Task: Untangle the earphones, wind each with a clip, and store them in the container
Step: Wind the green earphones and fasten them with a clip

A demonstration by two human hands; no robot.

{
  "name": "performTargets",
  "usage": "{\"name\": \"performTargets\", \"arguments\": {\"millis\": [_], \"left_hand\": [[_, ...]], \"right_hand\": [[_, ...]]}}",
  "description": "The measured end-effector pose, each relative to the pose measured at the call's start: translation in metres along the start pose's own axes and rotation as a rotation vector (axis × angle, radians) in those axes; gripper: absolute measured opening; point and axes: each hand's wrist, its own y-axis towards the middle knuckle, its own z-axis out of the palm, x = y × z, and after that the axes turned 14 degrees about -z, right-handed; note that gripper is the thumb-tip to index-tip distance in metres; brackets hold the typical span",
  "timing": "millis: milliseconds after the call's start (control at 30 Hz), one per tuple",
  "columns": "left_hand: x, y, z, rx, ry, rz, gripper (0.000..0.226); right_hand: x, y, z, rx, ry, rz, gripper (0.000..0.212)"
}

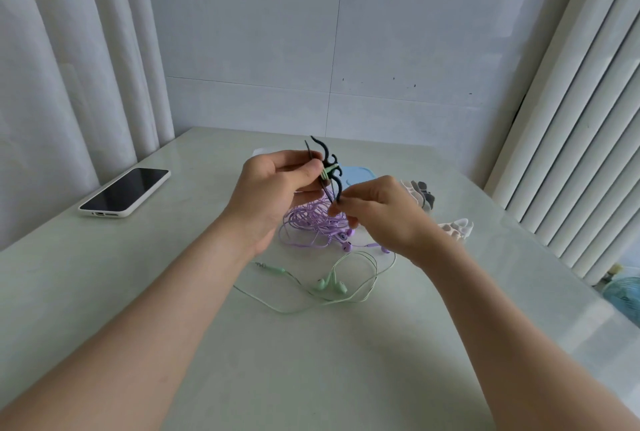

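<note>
My left hand [277, 184] is raised over the table and grips a black winder clip [329, 163] with curved prongs, with a bit of green cord wound on it. My right hand [377, 212] pinches the clip's lower prong. Below the hands lies a tangled heap of purple earphones [311, 222]. Nearer to me, green earphones [332, 285] lie loose on the table, their plug [273, 269] pointing left. A light blue container [358, 176] shows behind my hands, partly hidden.
A phone [126, 193] in a white case lies screen-up at the table's left. More clips, grey [420, 193] and pale [457, 228], sit to the right of my right hand. Curtains hang at left and right; the table's right edge drops to the floor.
</note>
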Motion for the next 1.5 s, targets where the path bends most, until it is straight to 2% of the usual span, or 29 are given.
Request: {"name": "performTargets", "arguments": {"millis": [100, 233, 367, 567, 700, 800, 900, 1033, 1200, 1400, 1433, 1500], "left_hand": [[0.0, 0.004, -0.006, -0.086, -0.017, -0.022, 0.015], [0.007, 0.007, -0.007, -0.158, 0.192, 0.016, 0.012], [0.014, 0.006, -0.008, -0.108, 0.593, 0.164, 0.015], [0.012, -0.003, -0.001, 0.009, 0.841, 0.256, 0.02], [0.012, -0.002, -0.001, 0.101, 0.778, 0.246, 0.027], [0.011, -0.002, 0.0, 0.14, 0.665, 0.247, 0.028], [0.009, -0.002, 0.0, 0.161, 0.433, 0.196, 0.028], [0.005, 0.001, -0.001, 0.141, 0.132, 0.121, 0.025], [0.001, 0.003, 0.0, 0.022, -0.037, 0.086, 0.019], [0.006, 0.009, -0.006, -0.148, 0.007, 0.031, 0.01], [0.008, 0.01, -0.007, -0.163, 0.058, 0.03, 0.01], [0.01, 0.012, -0.012, -0.215, 0.304, 0.107, 0.012]], "right_hand": [[0.003, -0.002, 0.007, 0.107, 0.041, -0.04, 0.024], [0.01, -0.004, 0.005, 0.058, 0.109, -0.085, 0.024], [0.011, -0.005, -0.002, -0.096, 0.091, -0.087, 0.025], [0.005, -0.001, -0.005, -0.345, 0.051, -0.084, 0.025], [-0.006, 0.003, -0.007, -0.467, -0.018, -0.061, 0.027], [-0.013, 0.007, -0.004, -0.462, -0.084, 0.0, 0.028], [-0.014, 0.006, -0.001, -0.355, -0.001, 0.096, 0.032], [-0.005, 0.003, -0.002, -0.199, 0.162, 0.138, 0.036], [0.001, 0.003, 0.001, -0.076, 0.324, 0.243, 0.034], [0.012, -0.001, 0.004, 0.085, 0.355, 0.201, 0.03], [0.014, -0.001, 0.004, 0.082, 0.365, 0.174, 0.03], [0.017, 0.0, 0.002, 0.006, 0.393, 0.12, 0.03]]}}
